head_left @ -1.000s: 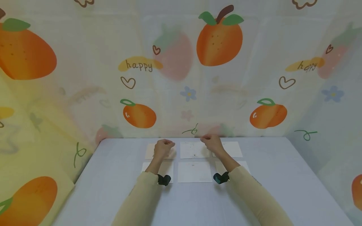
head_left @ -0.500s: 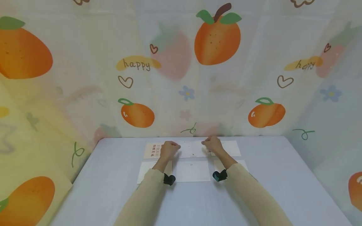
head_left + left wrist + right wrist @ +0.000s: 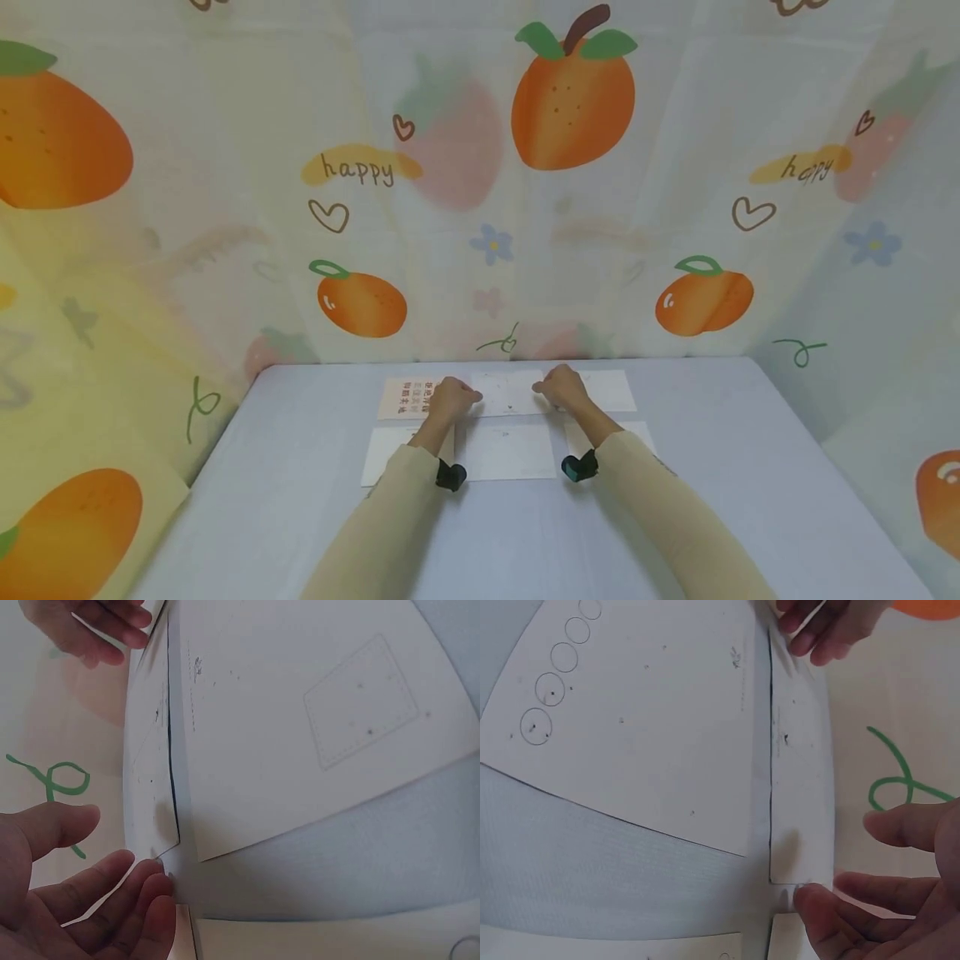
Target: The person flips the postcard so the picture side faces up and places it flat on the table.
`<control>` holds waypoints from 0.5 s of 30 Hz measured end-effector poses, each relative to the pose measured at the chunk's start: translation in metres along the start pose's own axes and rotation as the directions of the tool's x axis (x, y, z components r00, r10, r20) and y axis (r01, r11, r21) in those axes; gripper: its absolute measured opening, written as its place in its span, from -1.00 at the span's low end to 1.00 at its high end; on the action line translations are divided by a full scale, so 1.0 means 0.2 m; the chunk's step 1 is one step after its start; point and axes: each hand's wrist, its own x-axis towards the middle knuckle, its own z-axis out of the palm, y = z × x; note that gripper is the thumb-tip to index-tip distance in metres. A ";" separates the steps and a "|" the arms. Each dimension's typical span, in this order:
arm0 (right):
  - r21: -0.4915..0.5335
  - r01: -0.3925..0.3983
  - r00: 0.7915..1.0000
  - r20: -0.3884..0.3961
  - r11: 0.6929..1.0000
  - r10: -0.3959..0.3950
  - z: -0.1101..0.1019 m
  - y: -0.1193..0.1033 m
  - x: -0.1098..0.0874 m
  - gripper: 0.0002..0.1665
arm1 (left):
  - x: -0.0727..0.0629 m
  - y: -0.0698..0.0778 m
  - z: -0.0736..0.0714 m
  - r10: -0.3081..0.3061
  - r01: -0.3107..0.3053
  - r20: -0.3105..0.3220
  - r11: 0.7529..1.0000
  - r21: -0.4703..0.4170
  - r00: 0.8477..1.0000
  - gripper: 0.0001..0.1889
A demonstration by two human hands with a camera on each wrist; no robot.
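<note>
A white postcard (image 3: 512,393) lies flat in the middle of the back row, with a hand at each of its short ends. My left hand (image 3: 452,402) has its fingertips right at the left end; in the left wrist view its thumb (image 3: 71,825) stands apart from the loosely bent fingers. Opposite it, my right hand (image 3: 564,390) touches near the right end, thumb (image 3: 896,825) likewise apart in the right wrist view. Nearer to me lies another white postcard (image 3: 510,457), bearing a dashed stamp box and a row of circles.
To the left in the back row is a card with red characters (image 3: 396,398), partly behind my left hand. Other white cards lie at front left (image 3: 377,458), back right (image 3: 613,392) and front right (image 3: 639,430). A fruit-patterned curtain (image 3: 450,275) rises behind the table's far edge.
My left hand has moved right, off the card with red characters, to the left end of the middle back postcard. The right hand has hardly moved.
</note>
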 end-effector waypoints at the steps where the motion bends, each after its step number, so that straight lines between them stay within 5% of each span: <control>1: -0.003 -0.002 1.000 0.007 1.000 0.002 0.01 0.01 0.01 -0.68 | 0.00 0.00 0.00 0.000 0.000 -0.002 1.000 0.006 1.000 -0.75; 15: 0.018 -0.043 0.999 -0.006 0.999 0.043 0.03 -0.01 0.01 -0.73 | -0.01 0.02 0.00 -0.030 0.030 -0.005 1.000 -0.002 1.000 -0.78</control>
